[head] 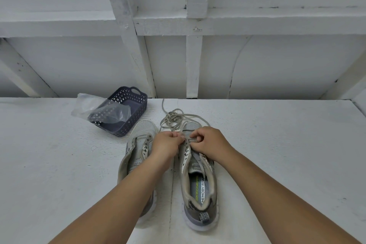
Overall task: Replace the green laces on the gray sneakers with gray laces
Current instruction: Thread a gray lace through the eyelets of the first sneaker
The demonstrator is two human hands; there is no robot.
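Two gray sneakers stand side by side on the white surface, toes pointing away from me. The left sneaker (pixel 138 144) has bare eyelets and no lace. Over the lowest eyelets of the right sneaker (pixel 200 180), my left hand (pixel 165 144) and my right hand (pixel 208 141) both pinch a gray lace (pixel 174 118). The rest of that lace lies in loose loops beyond the toes. No green lace is in sight.
A dark blue perforated basket (pixel 126 123) sits at the back left of the sneakers, with a clear plastic bag (pixel 93 107) draped over its near corner. A white panelled wall (pixel 257 65) rises behind the surface's far edge.
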